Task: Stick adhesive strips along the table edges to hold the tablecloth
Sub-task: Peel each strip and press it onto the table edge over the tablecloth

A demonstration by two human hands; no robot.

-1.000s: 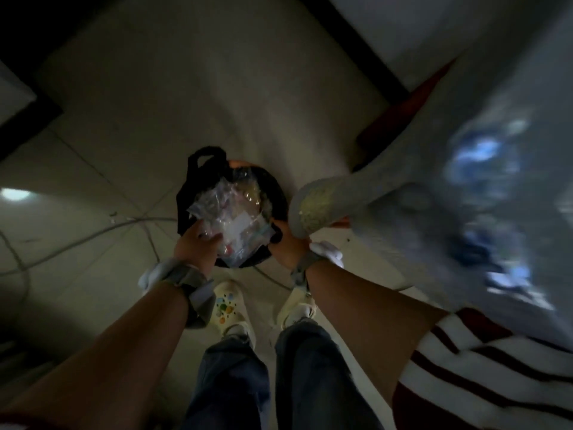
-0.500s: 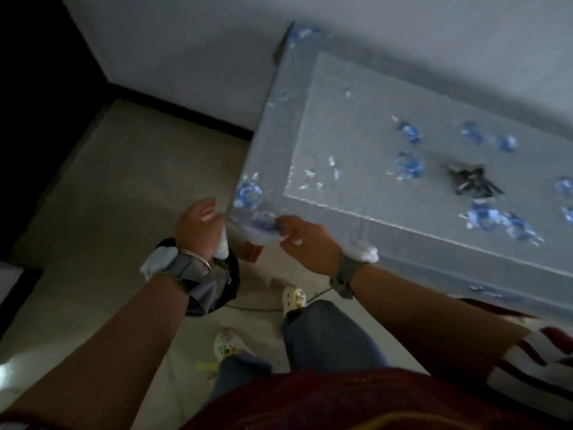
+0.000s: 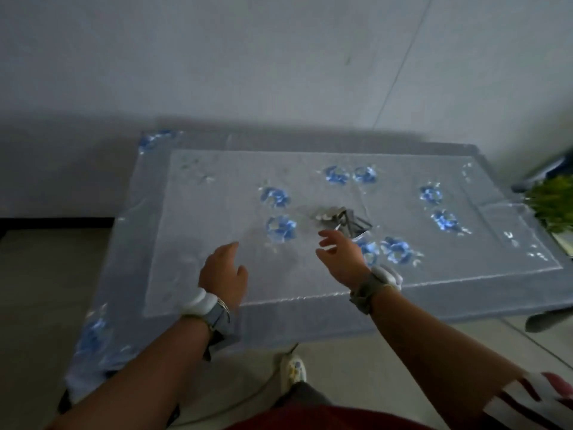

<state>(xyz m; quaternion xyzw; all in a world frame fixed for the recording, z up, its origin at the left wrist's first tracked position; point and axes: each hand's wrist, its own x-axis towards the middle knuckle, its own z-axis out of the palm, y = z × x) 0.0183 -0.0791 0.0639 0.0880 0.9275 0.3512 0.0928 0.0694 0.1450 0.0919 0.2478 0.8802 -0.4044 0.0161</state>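
Over the table, seen from the head camera, both hands hover with fingers spread and grasp nothing: the left hand (image 3: 224, 276) above the near-left of the tablecloth (image 3: 217, 218), the right hand (image 3: 341, 259) near the middle. Just beyond the right hand's fingertips lies a small dark heap (image 3: 342, 220), too blurred to name. The blue-flowered tablecloth covers the whole top and hangs over the near edge

- The tablecloth (image 3: 217, 218) lies flat and bare over its left half and near edge.
- A dark metal pile (image 3: 341, 220) sits mid-table, just beyond the right hand (image 3: 341, 259).
- A green plant (image 3: 555, 206) crowds the right end.
- A wall (image 3: 248, 57) closes the far side.
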